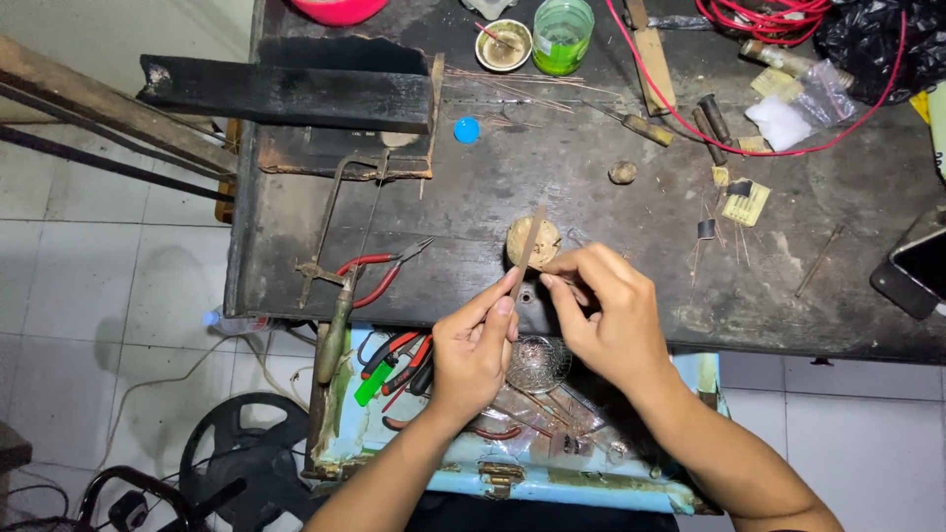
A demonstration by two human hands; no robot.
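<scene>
Near the centre of the frame, the left hand has its grip closed around a thin flat file, thumb and forefinger pinching its lower end so the blade slants up across a small round wooden block on the dark bench. The right hand sits just beside it, fingers curled with the tips pinched together at the block's lower right edge; what they clasp is too small to tell. Red-handled pliers and a frame saw lie to the left of centre. A green jar stands at the top, a blue cap below it. An open blue toolbox sits under the wrists
</scene>
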